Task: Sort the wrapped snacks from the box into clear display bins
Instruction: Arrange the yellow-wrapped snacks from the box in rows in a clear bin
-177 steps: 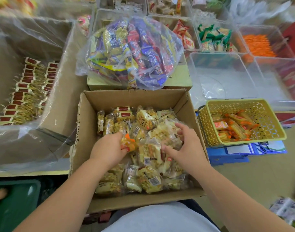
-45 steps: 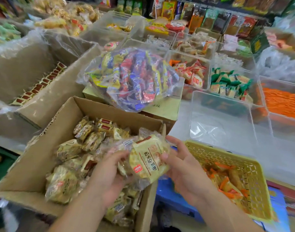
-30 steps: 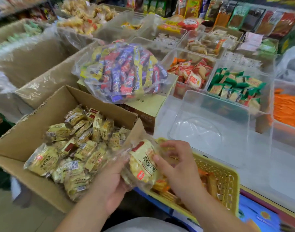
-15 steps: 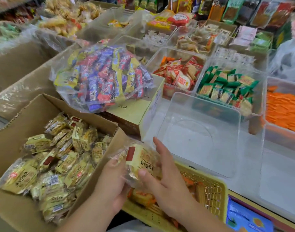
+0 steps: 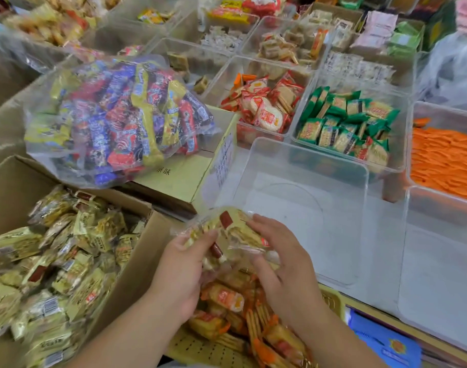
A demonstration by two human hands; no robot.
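A bunch of wrapped snacks [image 5: 228,235] is gripped between the left hand [image 5: 180,272] and right hand [image 5: 283,266], fingers curled round it, just before the clear bin [image 5: 359,208], above the yellow basket [image 5: 200,349].

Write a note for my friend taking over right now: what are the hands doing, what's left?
The left hand and right hand both grip a bundle of yellow snack packs above the yellow basket, beside the empty clear bin.
The cardboard box holds many more packs.
Done: this bundle is out of the box.
Left: drop it in the bin, then sort the rest.
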